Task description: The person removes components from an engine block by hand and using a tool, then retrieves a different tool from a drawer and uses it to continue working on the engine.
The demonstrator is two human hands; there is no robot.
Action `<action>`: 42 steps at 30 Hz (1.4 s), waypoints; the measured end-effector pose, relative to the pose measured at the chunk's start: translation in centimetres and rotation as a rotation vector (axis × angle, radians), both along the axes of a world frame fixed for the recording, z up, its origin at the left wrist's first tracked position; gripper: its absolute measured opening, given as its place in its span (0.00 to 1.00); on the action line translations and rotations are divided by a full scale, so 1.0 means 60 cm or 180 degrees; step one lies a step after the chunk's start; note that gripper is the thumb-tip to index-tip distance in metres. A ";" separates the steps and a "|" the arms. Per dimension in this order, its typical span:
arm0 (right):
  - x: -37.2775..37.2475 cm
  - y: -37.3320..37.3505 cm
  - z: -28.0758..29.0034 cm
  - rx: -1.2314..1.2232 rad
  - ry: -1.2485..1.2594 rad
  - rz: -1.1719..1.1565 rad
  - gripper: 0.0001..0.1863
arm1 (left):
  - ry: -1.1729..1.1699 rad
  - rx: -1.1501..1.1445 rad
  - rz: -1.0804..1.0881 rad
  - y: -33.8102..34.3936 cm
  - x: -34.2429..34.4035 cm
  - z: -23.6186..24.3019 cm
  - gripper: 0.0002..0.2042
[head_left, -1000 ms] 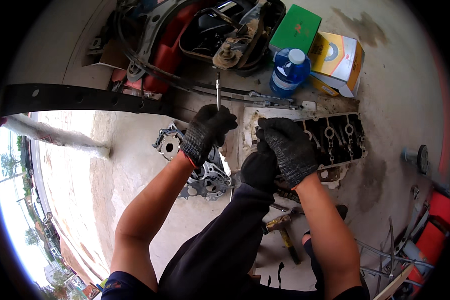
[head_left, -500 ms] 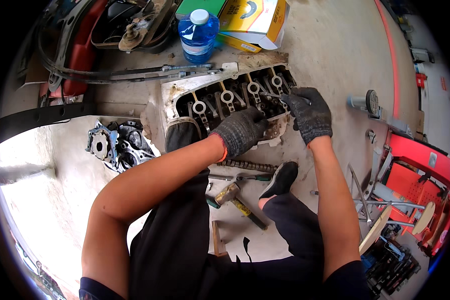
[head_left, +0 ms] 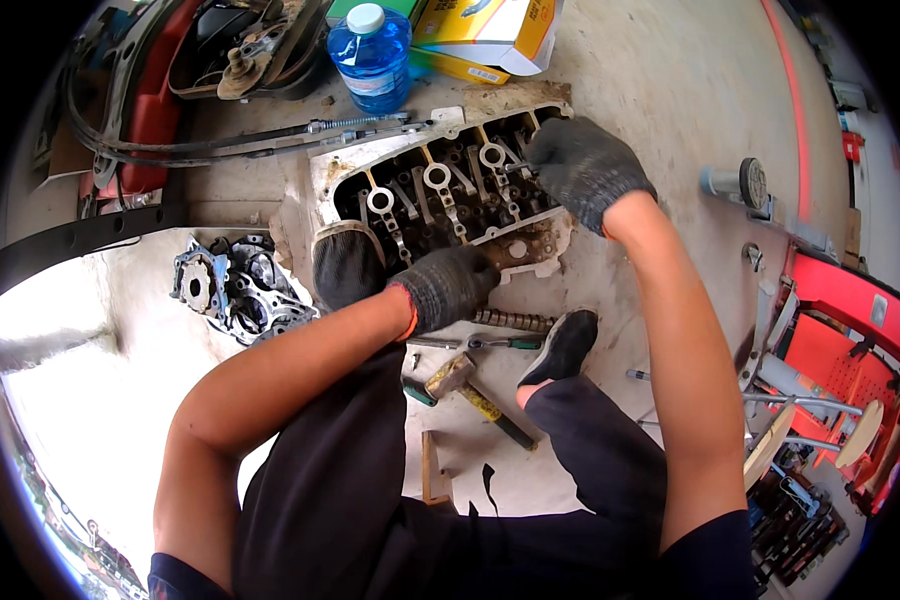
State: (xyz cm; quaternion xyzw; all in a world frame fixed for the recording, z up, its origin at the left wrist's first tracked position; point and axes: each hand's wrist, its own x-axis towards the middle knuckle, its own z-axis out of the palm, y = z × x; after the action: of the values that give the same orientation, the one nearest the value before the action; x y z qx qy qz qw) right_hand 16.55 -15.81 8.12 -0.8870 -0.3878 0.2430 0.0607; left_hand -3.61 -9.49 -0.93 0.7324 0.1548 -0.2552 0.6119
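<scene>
A cylinder head [head_left: 515, 235] lies on the floor in front of me, its row of round-ended metal arms and springs exposed. My right hand [head_left: 592, 172], in a dark grey knit glove, is closed over its far right end. A thin metal rod-like tool [head_left: 516, 167] pokes out left of those fingers; the rest is hidden beneath the glove. Just off the near edge is my gloved left hand [head_left: 452, 288], its fingers curled together. Whatever may be inside them is hidden. My left shoe [head_left: 348, 262] rests against the head's near left corner.
A hammer [head_left: 480, 400] and a camshaft-like rod [head_left: 510, 320] lie between my feet. Left is a metal engine cover [head_left: 235, 290]. Beyond the head are cables [head_left: 270, 150], a blue liquid bottle [head_left: 372, 60] and a yellow box [head_left: 490, 35]. Red equipment [head_left: 840, 350] stands right.
My right hand has swung over the head's right end, palm turned down, covering more of the tool. My left hand has drawn back toward me and slightly left, off the head. The view has shifted slightly.
</scene>
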 end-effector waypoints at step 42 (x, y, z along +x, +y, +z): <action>-0.061 0.043 0.093 0.0230 -0.1019 0.1174 0.14 | -0.3476 0.1883 -0.0319 0.111 0.222 -0.060 0.17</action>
State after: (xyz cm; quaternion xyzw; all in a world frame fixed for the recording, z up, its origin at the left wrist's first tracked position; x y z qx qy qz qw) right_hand 12.87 -13.22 13.68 -0.8257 -0.5563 0.0923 -0.0152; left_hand 9.73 -2.81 -4.51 0.9021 -0.1508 0.1815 0.3613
